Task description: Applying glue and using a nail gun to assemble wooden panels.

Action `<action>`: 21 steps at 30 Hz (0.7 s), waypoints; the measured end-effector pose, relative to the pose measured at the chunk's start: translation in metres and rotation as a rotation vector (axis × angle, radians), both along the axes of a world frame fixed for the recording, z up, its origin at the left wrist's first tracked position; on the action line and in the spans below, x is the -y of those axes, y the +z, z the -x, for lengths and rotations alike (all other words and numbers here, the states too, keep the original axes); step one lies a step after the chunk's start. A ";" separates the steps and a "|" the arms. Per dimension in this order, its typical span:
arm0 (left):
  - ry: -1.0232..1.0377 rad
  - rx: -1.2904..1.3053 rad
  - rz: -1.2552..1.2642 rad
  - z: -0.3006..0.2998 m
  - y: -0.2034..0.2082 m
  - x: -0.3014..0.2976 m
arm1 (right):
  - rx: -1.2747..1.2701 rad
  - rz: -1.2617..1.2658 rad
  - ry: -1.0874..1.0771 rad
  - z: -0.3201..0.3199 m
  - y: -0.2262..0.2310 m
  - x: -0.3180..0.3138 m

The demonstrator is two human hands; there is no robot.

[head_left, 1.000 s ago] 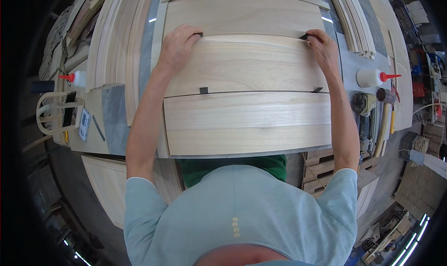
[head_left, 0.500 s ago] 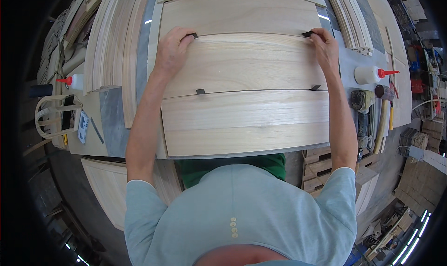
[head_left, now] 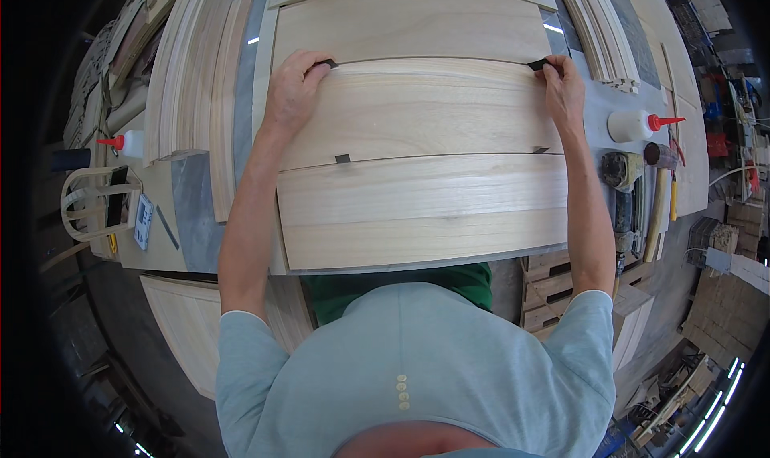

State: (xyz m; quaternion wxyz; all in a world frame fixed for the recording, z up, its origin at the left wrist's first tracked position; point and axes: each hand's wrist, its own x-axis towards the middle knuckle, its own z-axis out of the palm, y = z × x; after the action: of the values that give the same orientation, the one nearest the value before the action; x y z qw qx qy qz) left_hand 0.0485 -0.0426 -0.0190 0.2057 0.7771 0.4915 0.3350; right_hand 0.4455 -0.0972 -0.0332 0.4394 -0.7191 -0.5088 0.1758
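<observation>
Three pale wooden boards lie side by side across the table: a far board (head_left: pixel 409 25), a middle board (head_left: pixel 433 109) and a near board (head_left: pixel 425 217). My left hand (head_left: pixel 292 91) is closed in a pinch on a small black strip (head_left: pixel 328 62) at the left end of the seam between the far and middle boards. At the right end of that seam, my right hand (head_left: pixel 565 93) pinches another black strip (head_left: pixel 538 64). Two more black strips stick up from the nearer seam, one on the left (head_left: pixel 343 159) and one on the right (head_left: pixel 541 150).
Long wooden slats are stacked at left (head_left: pixel 183 73) and right (head_left: pixel 597 33). A white glue bottle with a red tip (head_left: pixel 630 126), a mallet (head_left: pixel 659 185) and a nail gun (head_left: pixel 623 173) lie on the right. Another glue bottle (head_left: pixel 128 143) and a wooden frame piece (head_left: pixel 76 205) are on the left.
The right black strip has shifted slightly rightward and toward me in my fingers. My left hand and its strip have moved a little to the left. The boards look much the same.
</observation>
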 end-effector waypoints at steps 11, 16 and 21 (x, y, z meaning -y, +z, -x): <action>-0.028 -0.021 0.031 -0.004 0.003 -0.014 | 0.210 -0.013 0.220 0.018 0.004 -0.019; -0.026 -0.015 0.009 0.003 -0.001 -0.019 | 0.245 0.021 0.251 0.014 0.008 -0.018; -0.058 -0.027 0.005 0.001 0.001 -0.018 | 0.194 0.009 0.237 0.015 0.003 -0.018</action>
State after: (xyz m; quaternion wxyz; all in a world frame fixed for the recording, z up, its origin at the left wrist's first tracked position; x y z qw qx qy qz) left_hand 0.0471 -0.0242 -0.0180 0.2107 0.7951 0.4723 0.3169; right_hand 0.4309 -0.0795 -0.0302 0.3612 -0.6696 -0.6293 0.1586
